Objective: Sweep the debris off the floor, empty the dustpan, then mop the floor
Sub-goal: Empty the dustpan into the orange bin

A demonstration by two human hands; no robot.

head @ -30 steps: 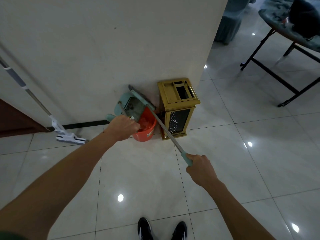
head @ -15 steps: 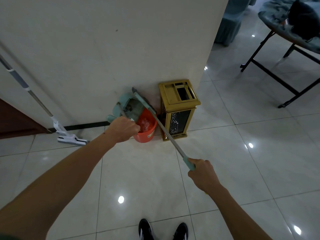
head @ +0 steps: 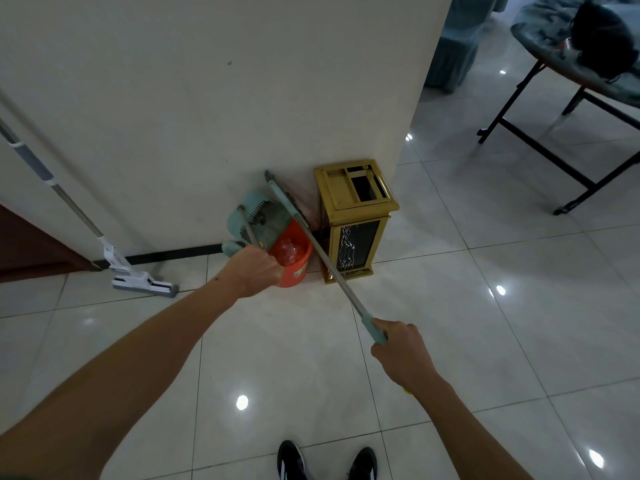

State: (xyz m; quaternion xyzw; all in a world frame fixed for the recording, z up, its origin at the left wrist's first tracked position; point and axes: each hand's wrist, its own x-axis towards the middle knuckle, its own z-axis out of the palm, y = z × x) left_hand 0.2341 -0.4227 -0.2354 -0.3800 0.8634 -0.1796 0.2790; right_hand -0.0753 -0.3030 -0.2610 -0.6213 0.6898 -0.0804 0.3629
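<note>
floor: tiled | on it: orange bucket, gold bin, mop

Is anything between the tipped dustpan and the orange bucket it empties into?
Nothing visible. The dustpan is tilted right over the open bucket; the broom crosses at the bucket's right edge, beside the gold bin.

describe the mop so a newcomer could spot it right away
Start at the big white wall; the mop leans against its left part, flat white-and-grey head on the floor tiles. Unlike the teal broom and dustpan by the orange bucket, no hand holds it.
</note>
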